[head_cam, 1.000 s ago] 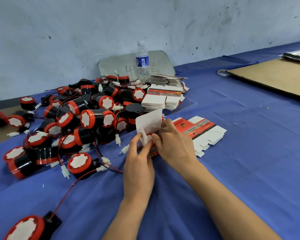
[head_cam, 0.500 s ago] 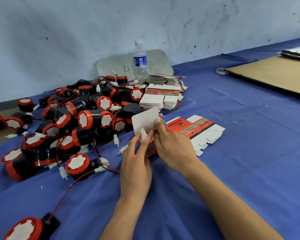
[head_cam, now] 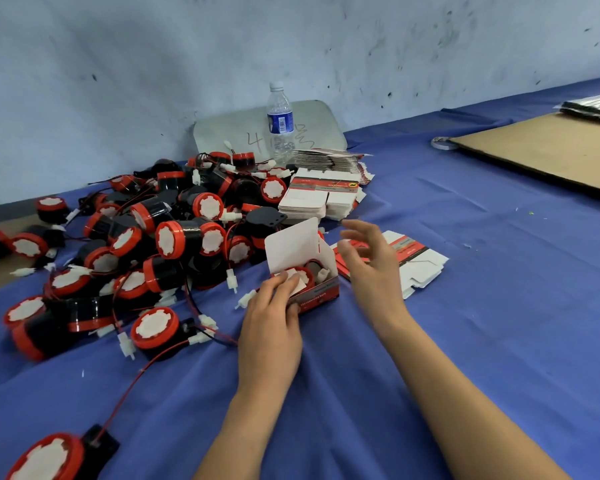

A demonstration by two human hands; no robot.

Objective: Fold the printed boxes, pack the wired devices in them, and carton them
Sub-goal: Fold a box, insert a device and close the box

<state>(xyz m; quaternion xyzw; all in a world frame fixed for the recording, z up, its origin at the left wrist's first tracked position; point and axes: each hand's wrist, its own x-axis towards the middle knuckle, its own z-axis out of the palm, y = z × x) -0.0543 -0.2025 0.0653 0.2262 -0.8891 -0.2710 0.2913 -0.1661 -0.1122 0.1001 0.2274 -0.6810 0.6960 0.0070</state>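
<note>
A small red and white printed box (head_cam: 317, 296) stands on the blue cloth with its white lid flap (head_cam: 291, 242) raised. Inside it lies a red and black wired device (head_cam: 305, 273). My left hand (head_cam: 274, 317) holds the box's near left side, fingers over a small flap, thumb on the front wall. My right hand (head_cam: 371, 261) hovers just right of the box, fingers spread and relaxed, holding nothing. A heap of red and black wired devices (head_cam: 174, 237) lies to the left. Flat printed boxes (head_cam: 420, 261) lie under my right hand.
Stacks of flat boxes (head_cam: 321, 197) and a water bottle (head_cam: 280, 123) stand behind the heap, near a grey board (head_cam: 319, 123) against the wall. A brown cardboard sheet (head_cam: 548, 147) and a tape roll (head_cam: 442, 143) lie far right. One device (head_cam: 45, 459) sits at the bottom left.
Both hands were pinching the box's flaps together; now my right hand has let go and drawn back to the right, and the box stands with the device visible inside.
</note>
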